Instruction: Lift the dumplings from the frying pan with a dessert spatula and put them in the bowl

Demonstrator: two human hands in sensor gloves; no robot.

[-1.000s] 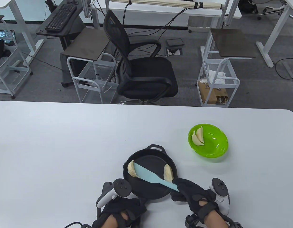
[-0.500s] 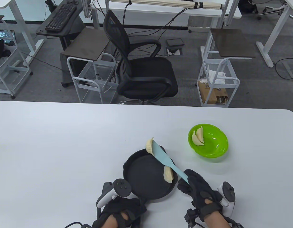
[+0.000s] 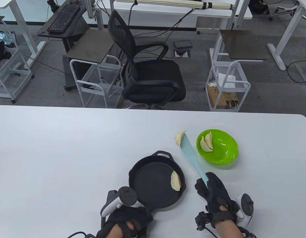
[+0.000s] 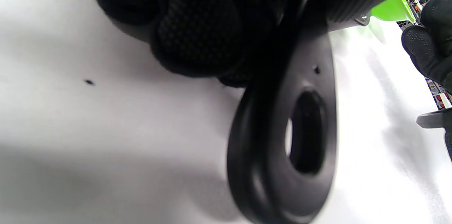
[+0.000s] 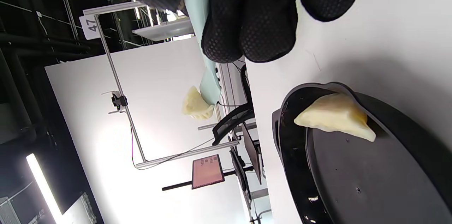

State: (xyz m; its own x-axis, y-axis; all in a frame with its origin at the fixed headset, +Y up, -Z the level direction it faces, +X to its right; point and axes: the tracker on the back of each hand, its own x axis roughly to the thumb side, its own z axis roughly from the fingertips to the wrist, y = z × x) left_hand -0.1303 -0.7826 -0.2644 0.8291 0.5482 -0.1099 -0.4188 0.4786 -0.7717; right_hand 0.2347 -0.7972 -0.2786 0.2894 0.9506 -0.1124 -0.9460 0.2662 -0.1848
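My right hand [image 3: 210,189] grips the handle of a pale blue dessert spatula [image 3: 190,155], also seen as the spatula [image 5: 206,58] in the right wrist view. One dumpling [image 3: 179,139] rides on the blade's far tip, held in the air just left of the green bowl [image 3: 225,156]; the same carried dumpling [image 5: 196,104] shows at the blade end. Two dumplings [image 3: 207,143] lie inside the bowl. The black frying pan [image 3: 150,188] holds one dumpling [image 3: 175,181] at its right rim, the pan dumpling [image 5: 333,114]. My left hand [image 3: 129,219] grips the pan handle [image 4: 282,139].
The white table [image 3: 56,153] stretches wide to the left and beyond the bowl. Behind its far edge stand a black office chair [image 3: 145,72] and white wire carts [image 3: 227,84].
The spatula lifted a dumpling from the pan's left side and carried it up and rightward to beside the bowl. My right hand moved right with it. The left hand and pan stayed put.
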